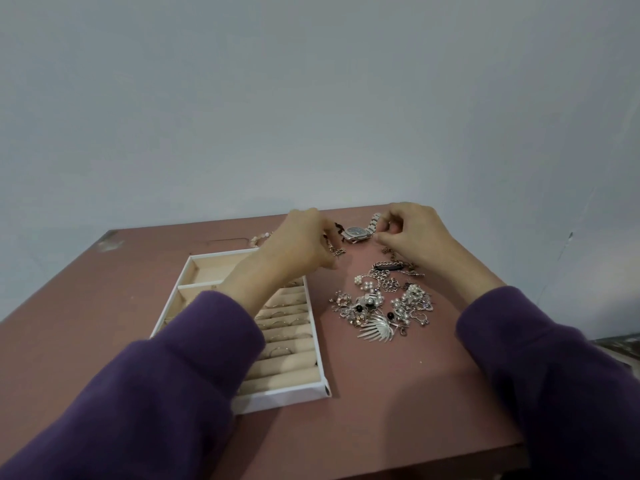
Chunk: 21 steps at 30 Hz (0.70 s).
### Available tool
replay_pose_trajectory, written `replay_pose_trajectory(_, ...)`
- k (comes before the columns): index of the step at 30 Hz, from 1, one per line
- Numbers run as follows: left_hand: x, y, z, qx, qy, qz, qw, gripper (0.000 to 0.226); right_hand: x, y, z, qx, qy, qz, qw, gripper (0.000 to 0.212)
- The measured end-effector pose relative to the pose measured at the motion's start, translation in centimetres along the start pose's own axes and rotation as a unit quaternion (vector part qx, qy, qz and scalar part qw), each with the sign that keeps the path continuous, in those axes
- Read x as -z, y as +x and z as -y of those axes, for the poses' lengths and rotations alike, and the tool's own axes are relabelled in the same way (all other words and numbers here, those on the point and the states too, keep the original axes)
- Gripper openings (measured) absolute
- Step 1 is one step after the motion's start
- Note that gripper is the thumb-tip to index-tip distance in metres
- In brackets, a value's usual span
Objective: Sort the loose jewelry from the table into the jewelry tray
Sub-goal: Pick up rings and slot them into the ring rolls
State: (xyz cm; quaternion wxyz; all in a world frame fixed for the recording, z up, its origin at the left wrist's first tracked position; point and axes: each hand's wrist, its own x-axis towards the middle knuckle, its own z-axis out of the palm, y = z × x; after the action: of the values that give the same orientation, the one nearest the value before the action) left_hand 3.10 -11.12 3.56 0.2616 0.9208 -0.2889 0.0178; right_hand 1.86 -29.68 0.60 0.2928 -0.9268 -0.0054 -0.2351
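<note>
- The jewelry tray (284,398) sits under the left forearm and purple sleeve (156,375). Thin rings (278,351) are tucked in its padded rolls on the thumb side of that arm.
- A beaded bracelet (259,238) lies on the table (398,393), just outside the left hand's little-finger side.
- Left hand (301,245): fingers are curled in and pinching a thin chain (335,250), which trails out beside the thumb.
- Between the two hands is a watch (358,233), dark dial up, its metal band rising toward the right fingertips.
- The loose jewelry pile (381,304), pearls and silver pieces in a tangle, lies nearer the body than both hands, just inside the right wrist.
- Right hand (412,233): fingers are bent, tips closed on the watch band's end.
</note>
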Motion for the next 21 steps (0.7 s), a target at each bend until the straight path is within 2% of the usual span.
replay_pose_trajectory(3, 1.1, -1.5, 0.6, 0.003, -0.009, -0.035, 0.999, 0.016, -0.1, -0.5, 0.9, 0.004, 0.022, -0.001, 1.000, 0.009)
replay_pose_trajectory(6, 2.2, -3.9, 1.8, 0.008, -0.030, -0.073, 0.997, 0.010, -0.3, -1.8, 3.1, 0.008, 0.101, 0.011, 0.995, 0.010)
replay_pose_trajectory(12, 2.5, -10.2, 4.3, 0.039, -0.089, -0.134, 0.986, 0.005, -0.5, -5.6, 8.0, 0.036, 0.235, 0.118, 0.964, 0.023)
replay_pose_trajectory(17, 1.5, -13.2, 4.1, 0.029, -0.160, -0.178, 0.970, 0.006, -0.9, -8.0, 9.3, 0.088, 0.224, 0.225, 0.944, 0.020)
replay_pose_trajectory(21, 1.6, -13.6, 4.0, -0.001, -0.181, -0.221, 0.958, 0.007, -1.2, -8.4, 9.5, 0.118, 0.186, 0.255, 0.941, 0.021)
